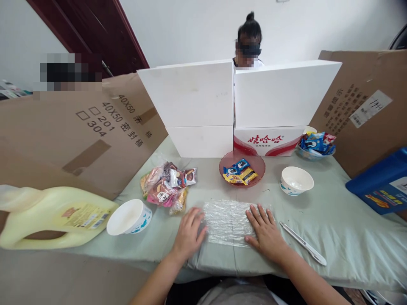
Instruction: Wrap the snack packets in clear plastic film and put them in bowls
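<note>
A crinkled clear plastic sheet lies flat on the table in front of me. My left hand rests at its left edge, palm down with the fingers stretched out. On the right part of the sheet, my right hand lies flat with its fingers spread. To the right of that hand is a pair of slim white tongs. Beyond the sheet stands a pinkish see-through bowl with several wrapped snacks in it. A pile of packaged snacks sits up and left of my left hand.
White paper bowls stand left and right. A pale yellow jug lies at left, a blue container at right. White boxes and brown cardboard wall the table. A snack-filled bowl is back right; a person is behind.
</note>
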The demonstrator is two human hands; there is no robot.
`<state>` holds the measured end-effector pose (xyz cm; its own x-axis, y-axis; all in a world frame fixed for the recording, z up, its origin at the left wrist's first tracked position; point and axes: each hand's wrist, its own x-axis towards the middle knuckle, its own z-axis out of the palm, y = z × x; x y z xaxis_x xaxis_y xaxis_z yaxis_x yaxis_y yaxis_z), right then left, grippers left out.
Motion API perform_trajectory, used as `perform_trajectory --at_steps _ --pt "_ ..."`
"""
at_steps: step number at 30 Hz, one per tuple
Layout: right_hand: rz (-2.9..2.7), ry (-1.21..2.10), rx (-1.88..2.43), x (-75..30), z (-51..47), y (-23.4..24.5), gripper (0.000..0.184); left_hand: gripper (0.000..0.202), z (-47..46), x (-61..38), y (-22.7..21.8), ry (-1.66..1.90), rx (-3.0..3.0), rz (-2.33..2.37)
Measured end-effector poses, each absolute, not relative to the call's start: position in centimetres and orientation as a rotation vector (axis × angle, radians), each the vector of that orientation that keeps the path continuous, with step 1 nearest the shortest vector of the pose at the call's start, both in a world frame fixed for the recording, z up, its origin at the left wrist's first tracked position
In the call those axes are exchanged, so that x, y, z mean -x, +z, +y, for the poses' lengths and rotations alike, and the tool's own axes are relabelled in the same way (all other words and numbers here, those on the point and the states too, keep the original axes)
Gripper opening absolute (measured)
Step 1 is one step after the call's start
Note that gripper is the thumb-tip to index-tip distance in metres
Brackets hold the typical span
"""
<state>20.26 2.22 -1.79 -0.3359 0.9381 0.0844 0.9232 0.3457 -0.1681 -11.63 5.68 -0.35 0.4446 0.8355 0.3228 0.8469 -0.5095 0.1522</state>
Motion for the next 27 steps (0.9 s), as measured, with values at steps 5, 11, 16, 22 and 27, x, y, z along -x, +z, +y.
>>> perform_trajectory --at_steps 5,11,16,22,27 --pt "-2.398 0.099 1.541 -22.1 0.9 0.5 0.069 0.027 3.2 10.9 1.9 -0.504 3.007 -1.177" --pt "-2.488 0.376 1.369 -25.0 -2.5 1.2 0.042 0.025 4.0 12.5 0.6 -0.565 2.943 -0.989" --pt "-2.344 0.28 1.361 -25.4 -4.0 0.2 0.019 0.024 4.6 12.5 1.4 -0.655 3.068 -1.035" --pt "-2.054 0.474 1.607 -25.0 -2.7 0.6 0.023 0.017 6.4 10.8 3.4 -0.691 3.122 -1.636" --pt "-1.908 0.294 2.075 -24.0 0.7 0.1 0.025 0.02 9.5 8.5 2.1 -0.547 2.801 -1.924"
